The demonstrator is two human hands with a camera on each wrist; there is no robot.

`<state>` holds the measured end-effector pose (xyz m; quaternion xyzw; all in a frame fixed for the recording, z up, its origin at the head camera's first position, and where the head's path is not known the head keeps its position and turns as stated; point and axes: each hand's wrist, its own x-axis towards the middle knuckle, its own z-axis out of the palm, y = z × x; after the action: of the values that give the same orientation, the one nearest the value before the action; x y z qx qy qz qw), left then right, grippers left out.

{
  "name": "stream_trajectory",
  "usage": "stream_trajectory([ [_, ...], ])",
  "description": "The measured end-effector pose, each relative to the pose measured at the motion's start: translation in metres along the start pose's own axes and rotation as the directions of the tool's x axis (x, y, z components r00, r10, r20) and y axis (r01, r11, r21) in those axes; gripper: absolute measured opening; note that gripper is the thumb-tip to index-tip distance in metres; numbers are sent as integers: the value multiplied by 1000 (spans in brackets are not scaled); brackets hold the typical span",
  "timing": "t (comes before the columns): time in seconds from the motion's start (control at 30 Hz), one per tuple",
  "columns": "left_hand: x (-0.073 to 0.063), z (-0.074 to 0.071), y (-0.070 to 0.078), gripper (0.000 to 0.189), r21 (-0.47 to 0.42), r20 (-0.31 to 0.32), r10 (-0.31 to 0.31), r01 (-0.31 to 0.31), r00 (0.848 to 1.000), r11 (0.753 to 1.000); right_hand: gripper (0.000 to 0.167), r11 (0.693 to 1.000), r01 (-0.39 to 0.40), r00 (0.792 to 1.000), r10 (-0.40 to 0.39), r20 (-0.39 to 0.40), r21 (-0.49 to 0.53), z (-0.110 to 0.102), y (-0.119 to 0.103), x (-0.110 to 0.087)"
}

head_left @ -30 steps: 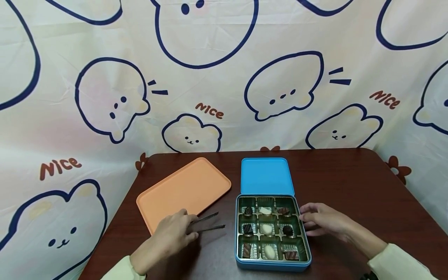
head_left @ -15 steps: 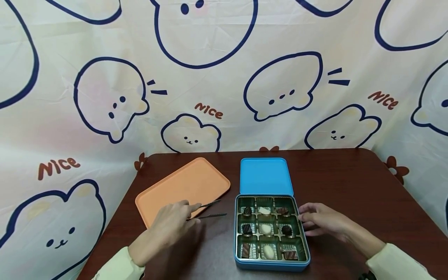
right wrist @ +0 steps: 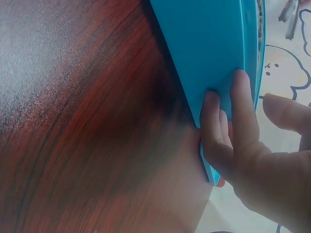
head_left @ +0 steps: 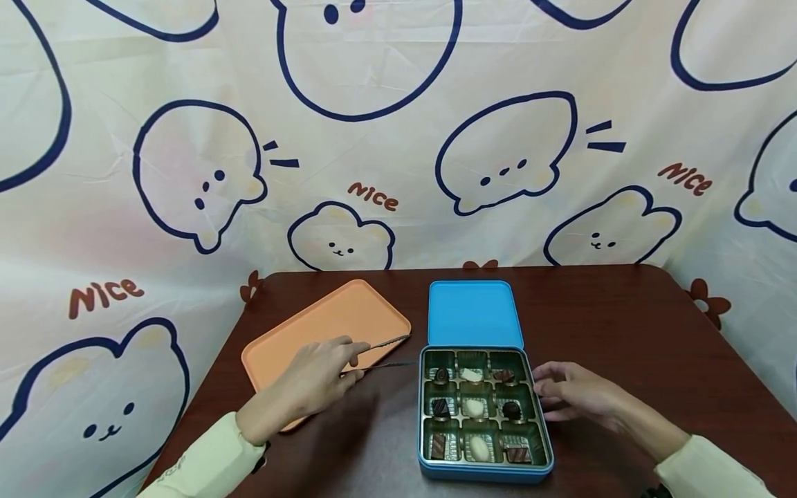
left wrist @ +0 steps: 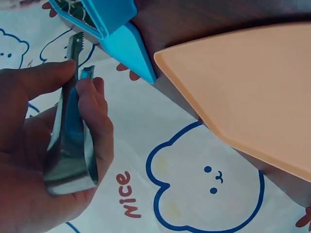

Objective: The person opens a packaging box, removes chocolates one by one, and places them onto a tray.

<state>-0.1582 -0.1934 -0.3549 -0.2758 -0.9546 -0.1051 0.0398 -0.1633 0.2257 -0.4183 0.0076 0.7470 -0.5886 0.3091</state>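
- Left hand (head_left: 314,379): grasping the tongs, fingers on both sides of the arms; raised over the near edge of the tray.
- Tongs (left wrist: 68,150): metal, one pair, bent end in the left palm; serrated tips spread apart, pointing toward the tin. In the head view one tip appears by the tray's right corner, the other close to the tin's far left corner; contact there cannot be told.
- Right hand (head_left: 575,393): released, grasping nothing; fingertips touch the right wall of the tin, thumb held apart from the other fingers.
- Tin (head_left: 486,473): blue, rectangular, upright on the worktop between the two hands, nearer the right.
- Lid (head_left: 474,315): blue, opened back, at the far edge of the tin.
- Insert (head_left: 471,358): shiny, greenish gold, nine compartments, three by three.
- Chocolates (head_left: 474,408): nine, one per compartment. Middle column: three white. Left column: two dark pieces, with a brown bar nearest the person. Right column: a brown piece, a dark round one, a brown bar.
- Tray (head_left: 339,321): orange, rounded corners, lying askew to the left of the tin, apart from it.
- Worktop (head_left: 598,318): dark reddish brown, wood grain.
- Cloth (head_left: 405,152): pale backdrop, blue-outlined animal faces, red "Nice" lettering.
- Sleeves (head_left: 706,467): pale, one on each arm.
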Motion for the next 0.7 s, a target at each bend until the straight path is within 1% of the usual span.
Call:
stream_trajectory([
  [0.2,13,-4,1,34,-32,30,28,-27,999,999,57,1000,-1,1000,1,3,-3,1,-1,-2],
  [0.33,18,-4,3,36,-50,54,37,-34,998,998,56,1000,4,1000,-4,8,-7,1,0,-4],
  [0.5,26,-5,7,35,-71,74,67,-62,995,996,55,1000,22,1000,-22,4,-5,2,3,-5],
  [0.7,34,-6,10,33,-69,104,86,-79,991,994,53,999,33,999,-33,-41,-18,6,4,-6],
])
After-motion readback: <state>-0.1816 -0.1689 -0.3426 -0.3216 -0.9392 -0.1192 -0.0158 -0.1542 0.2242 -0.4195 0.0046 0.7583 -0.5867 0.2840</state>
